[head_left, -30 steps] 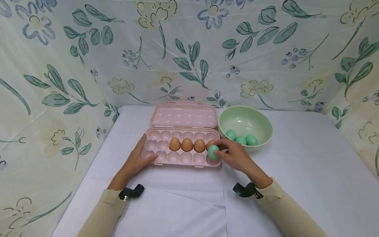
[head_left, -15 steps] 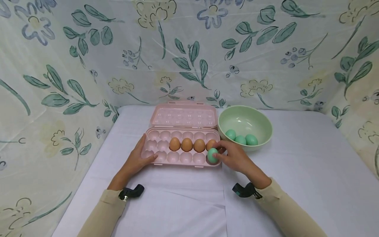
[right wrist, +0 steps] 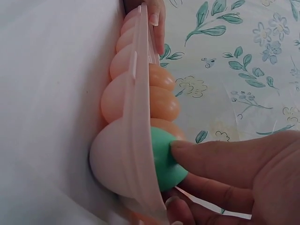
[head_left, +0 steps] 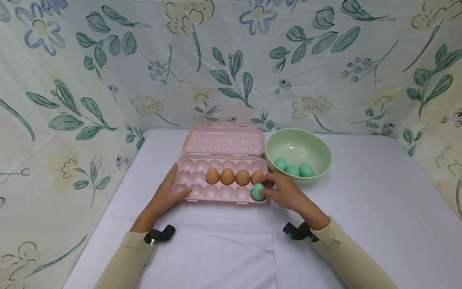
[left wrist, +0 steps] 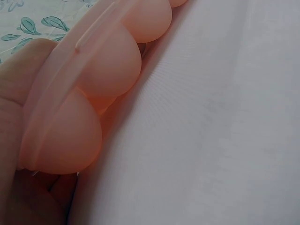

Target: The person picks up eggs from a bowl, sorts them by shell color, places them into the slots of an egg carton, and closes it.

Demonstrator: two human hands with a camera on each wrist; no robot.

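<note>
A pink egg carton [head_left: 218, 193] lies open on the white cloth, lid folded back. Four brown eggs stand in its middle row, among them the brown egg [head_left: 227, 176]. My right hand [head_left: 286, 192] pinches a green egg [head_left: 257, 192] between thumb and fingers; the egg sits in the front right cup. From the right wrist view, the thumb presses the green egg's [right wrist: 165, 161] side, its lower part hidden by the carton rim. At the carton's left end my left hand [head_left: 166, 194] grips it, thumb over the front corner and fingers along the side.
Close to the carton's right stands a light green bowl [head_left: 306, 150] with three green eggs [head_left: 292, 170] at its near side. The carton's lid [head_left: 223, 140] lies back toward a floral cloth wall [head_left: 231, 52]. White cloth [head_left: 223, 249] covers the table.
My right hand has lowered the green egg from above the carton down into the front right cup. The left hand has stayed in place at the carton's end.
</note>
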